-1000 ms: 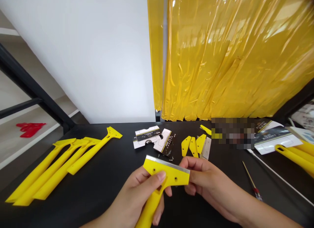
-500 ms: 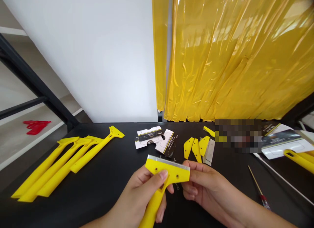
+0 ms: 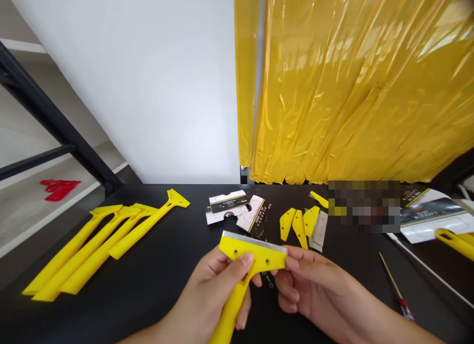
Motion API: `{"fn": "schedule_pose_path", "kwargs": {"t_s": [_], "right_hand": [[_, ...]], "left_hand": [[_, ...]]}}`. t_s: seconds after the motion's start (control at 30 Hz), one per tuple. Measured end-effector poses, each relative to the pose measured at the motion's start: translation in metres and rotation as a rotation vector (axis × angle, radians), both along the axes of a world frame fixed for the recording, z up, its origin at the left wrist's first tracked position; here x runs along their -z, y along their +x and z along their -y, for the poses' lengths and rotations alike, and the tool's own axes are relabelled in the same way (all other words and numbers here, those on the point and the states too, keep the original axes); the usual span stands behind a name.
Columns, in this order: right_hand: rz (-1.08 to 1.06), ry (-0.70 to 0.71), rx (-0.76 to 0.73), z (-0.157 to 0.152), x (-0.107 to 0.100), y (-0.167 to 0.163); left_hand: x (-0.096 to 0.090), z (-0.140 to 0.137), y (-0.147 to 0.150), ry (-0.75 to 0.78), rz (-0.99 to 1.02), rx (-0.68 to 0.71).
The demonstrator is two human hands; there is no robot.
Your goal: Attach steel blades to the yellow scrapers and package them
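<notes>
Head view: left hand (image 3: 215,280), thumb uppermost, grip around yellow scraper (image 3: 258,261); right hand (image 3: 313,277), pinch on its corner.

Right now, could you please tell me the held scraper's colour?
The held scraper is yellow, with a silvery blade edge; head view.

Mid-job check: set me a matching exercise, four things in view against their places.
1. bladed scraper
2. screwdriver
3. red item
4. yellow handles without blades

A. on the shelf
B. gripped in the left hand
C. on the left side of the table
D. on the table, right of the right hand

Pairs: 1-B; 2-D; 3-A; 4-C
</notes>
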State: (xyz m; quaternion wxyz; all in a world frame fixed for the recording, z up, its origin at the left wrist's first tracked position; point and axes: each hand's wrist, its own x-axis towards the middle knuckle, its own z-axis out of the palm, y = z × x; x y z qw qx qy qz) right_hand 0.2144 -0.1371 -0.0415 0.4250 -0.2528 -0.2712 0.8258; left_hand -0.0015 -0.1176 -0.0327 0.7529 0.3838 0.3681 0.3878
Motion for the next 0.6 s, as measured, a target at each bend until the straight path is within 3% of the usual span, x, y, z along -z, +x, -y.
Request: {"fn": "schedule_pose_path", "kwargs": {"t_s": [0.37, 0.47, 0.6], "right_hand": [[0.07, 0.01, 0.009, 0.001, -0.002, -0.003], [0.356, 0.119, 0.039, 0.0, -0.011, -0.001], [0.94, 0.394, 0.086, 0.003, -0.033, 0.021]], "left_hand": [[0.001, 0.001, -0.001, 0.03, -0.092, 0.08], [0.003, 0.0, -0.003, 0.042, -0.114, 0.095], [0.0, -0.002, -0.008, 0.013, -0.186, 0.102]]}}
